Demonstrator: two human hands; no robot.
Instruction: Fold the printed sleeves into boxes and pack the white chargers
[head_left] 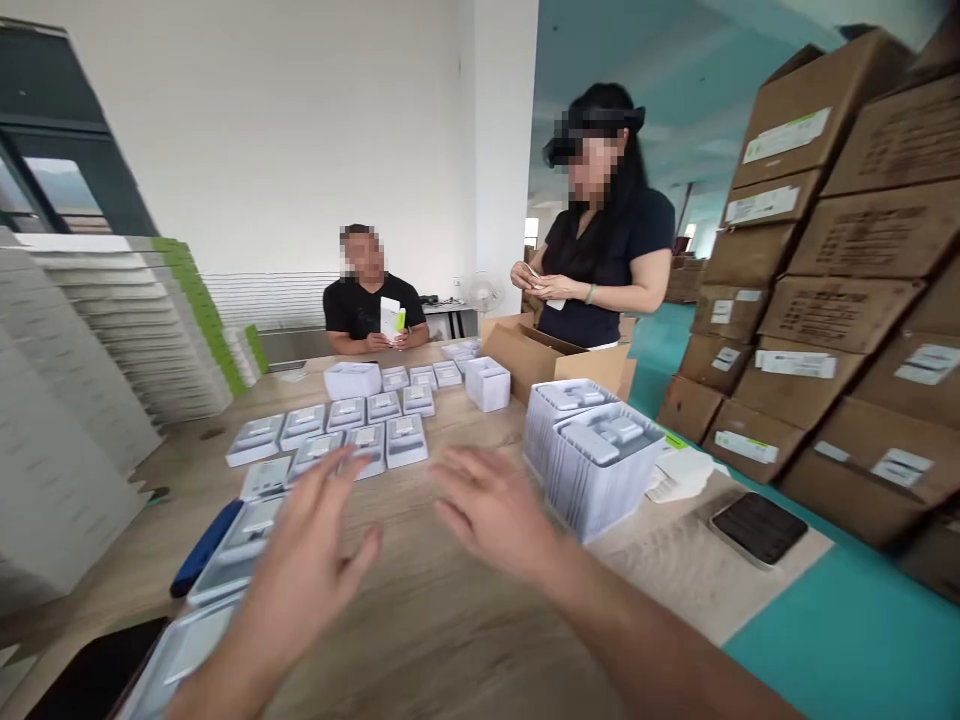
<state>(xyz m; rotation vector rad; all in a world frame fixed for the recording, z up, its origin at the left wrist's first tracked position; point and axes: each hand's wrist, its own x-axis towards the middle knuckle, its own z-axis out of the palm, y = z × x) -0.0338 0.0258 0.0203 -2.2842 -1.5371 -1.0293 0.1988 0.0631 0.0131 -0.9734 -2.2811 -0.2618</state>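
My left hand (307,560) hovers above the wooden table (450,620), fingers spread and empty, blurred by motion. My right hand (491,510) is beside it, also open with the fingers stretched forward, holding nothing. Ahead of both hands lie rows of small white plastic trays (352,425). More of these trays (240,545) lie in a line under my left hand. Two tall stacks of the same trays (600,465) stand just right of my right hand.
A seated person (371,305) holds a white and green box across the table. A standing person (607,255) handles a small item beside an open cardboard box (540,355). Cartons (825,270) pile up right; flat white boxes (112,330) left. A phone (757,525) lies right.
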